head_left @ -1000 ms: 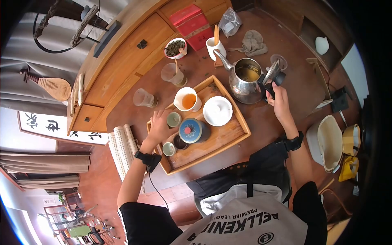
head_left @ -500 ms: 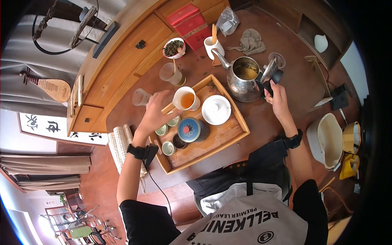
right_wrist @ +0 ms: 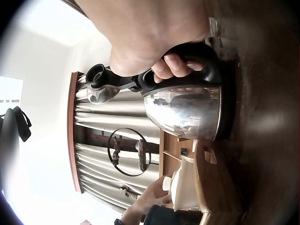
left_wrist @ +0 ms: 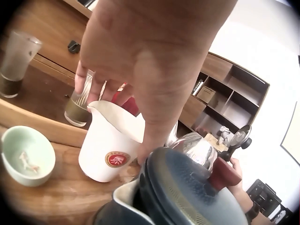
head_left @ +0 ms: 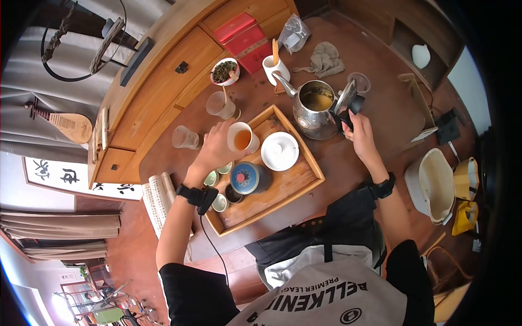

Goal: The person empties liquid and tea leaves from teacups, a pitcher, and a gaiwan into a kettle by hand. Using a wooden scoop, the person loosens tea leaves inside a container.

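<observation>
A white fairness pitcher (head_left: 252,143) of amber tea stands on the wooden tray (head_left: 297,192). My left hand (head_left: 211,149) is around it, thumb on the near side and fingers behind the rim in the left wrist view. Close by are a lidded blue teapot (left_wrist: 185,187) and several small pale green cups (left_wrist: 29,157). At the right, my right hand (head_left: 361,138) grips the black handle of a steel kettle (head_left: 311,118). The kettle's lid (head_left: 347,98) is up, and yellowish liquid shows inside. A white lidded gaiwan (head_left: 280,151) sits near the tray's far right corner.
Glass tumblers (head_left: 186,137), a bowl of tea leaves (head_left: 224,71), a red tin (head_left: 243,42), a white tool holder (head_left: 275,69) and a crumpled cloth (head_left: 326,58) stand behind the tray. A bamboo scroll (head_left: 157,201) lies left. A bin (head_left: 429,185) is at the right.
My left hand has drawn back from a small green cup at the tray's left edge and moved over to the white pitcher. The right hand stays on the kettle handle.
</observation>
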Action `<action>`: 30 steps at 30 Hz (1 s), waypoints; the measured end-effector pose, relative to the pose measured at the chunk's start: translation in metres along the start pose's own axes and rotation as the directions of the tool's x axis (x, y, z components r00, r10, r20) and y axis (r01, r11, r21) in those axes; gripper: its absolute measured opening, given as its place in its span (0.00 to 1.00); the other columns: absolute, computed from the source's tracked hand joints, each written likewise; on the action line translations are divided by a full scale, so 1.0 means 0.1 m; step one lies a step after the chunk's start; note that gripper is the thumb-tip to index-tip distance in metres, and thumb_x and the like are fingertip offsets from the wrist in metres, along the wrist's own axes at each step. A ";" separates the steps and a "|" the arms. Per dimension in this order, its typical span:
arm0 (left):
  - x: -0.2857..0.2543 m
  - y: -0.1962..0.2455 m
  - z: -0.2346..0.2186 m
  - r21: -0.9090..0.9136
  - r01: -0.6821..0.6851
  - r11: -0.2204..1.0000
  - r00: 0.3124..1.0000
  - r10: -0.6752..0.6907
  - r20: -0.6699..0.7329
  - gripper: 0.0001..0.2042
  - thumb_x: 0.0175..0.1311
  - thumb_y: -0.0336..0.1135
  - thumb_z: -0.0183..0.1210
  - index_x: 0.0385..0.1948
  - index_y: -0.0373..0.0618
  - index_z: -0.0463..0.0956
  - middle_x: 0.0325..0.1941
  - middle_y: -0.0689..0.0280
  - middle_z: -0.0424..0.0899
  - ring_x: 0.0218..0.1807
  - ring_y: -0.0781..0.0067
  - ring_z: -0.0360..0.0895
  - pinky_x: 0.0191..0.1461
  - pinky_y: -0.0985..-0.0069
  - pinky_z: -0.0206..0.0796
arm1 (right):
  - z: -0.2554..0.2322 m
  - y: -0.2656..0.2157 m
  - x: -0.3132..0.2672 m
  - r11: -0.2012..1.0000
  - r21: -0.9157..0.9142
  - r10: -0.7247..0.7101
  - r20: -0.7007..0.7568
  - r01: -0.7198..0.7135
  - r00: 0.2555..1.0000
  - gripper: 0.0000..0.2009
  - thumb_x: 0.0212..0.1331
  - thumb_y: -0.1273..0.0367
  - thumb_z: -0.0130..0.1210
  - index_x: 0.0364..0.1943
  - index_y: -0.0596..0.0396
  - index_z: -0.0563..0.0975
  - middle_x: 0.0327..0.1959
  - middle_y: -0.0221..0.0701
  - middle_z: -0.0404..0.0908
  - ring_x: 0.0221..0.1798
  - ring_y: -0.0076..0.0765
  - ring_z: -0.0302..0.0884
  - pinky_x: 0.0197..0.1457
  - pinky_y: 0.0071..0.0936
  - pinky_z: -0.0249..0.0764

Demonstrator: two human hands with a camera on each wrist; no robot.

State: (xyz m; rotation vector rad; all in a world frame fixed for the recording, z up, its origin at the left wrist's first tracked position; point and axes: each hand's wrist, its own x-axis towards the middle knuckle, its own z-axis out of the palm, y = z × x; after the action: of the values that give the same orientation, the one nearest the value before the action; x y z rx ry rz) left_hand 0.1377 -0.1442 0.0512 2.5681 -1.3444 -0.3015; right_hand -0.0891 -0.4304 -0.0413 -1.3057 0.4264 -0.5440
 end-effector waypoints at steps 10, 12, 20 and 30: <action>0.07 0.10 -0.03 0.007 -0.077 0.997 0.997 0.077 -0.008 0.40 0.44 0.41 0.73 0.64 0.46 0.65 0.58 0.50 0.74 0.61 0.46 0.70 0.64 0.57 0.63 | -0.02 0.03 0.01 1.000 0.016 -0.010 0.019 0.010 1.000 0.21 0.73 0.60 0.40 0.21 0.57 0.70 0.16 0.20 0.61 0.17 0.12 0.52 0.21 0.19 0.47; 0.09 0.13 -0.04 0.041 -0.063 0.997 0.998 0.064 -0.018 0.40 0.44 0.43 0.72 0.64 0.46 0.65 0.57 0.50 0.74 0.60 0.45 0.71 0.63 0.56 0.64 | -0.02 0.03 0.01 1.000 0.018 -0.020 0.030 0.019 0.999 0.21 0.73 0.60 0.40 0.22 0.57 0.70 0.16 0.20 0.61 0.17 0.12 0.52 0.21 0.19 0.47; 0.15 0.20 -0.05 0.163 -0.002 0.987 1.000 0.005 -0.016 0.35 0.45 0.51 0.70 0.57 0.47 0.72 0.53 0.53 0.79 0.56 0.47 0.76 0.61 0.57 0.66 | -0.02 0.07 0.03 1.000 0.004 -0.029 0.012 0.029 1.000 0.22 0.71 0.56 0.42 0.23 0.57 0.70 0.14 0.20 0.61 0.15 0.14 0.52 0.19 0.18 0.47; 0.23 0.27 -0.02 0.338 0.116 0.934 0.993 -0.105 -0.050 0.30 0.49 0.62 0.63 0.46 0.47 0.78 0.40 0.53 0.84 0.44 0.51 0.83 0.51 0.57 0.73 | -0.02 0.07 0.02 0.999 0.016 -0.036 0.024 0.036 0.999 0.22 0.72 0.56 0.42 0.23 0.56 0.70 0.14 0.19 0.60 0.15 0.13 0.52 0.19 0.18 0.46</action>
State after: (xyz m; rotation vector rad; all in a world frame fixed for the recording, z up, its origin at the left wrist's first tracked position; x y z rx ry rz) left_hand 0.1304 -0.1777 0.0591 2.9237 -1.3446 -0.0474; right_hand -0.0877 -0.4325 -0.0483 -1.3059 0.3789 -0.5600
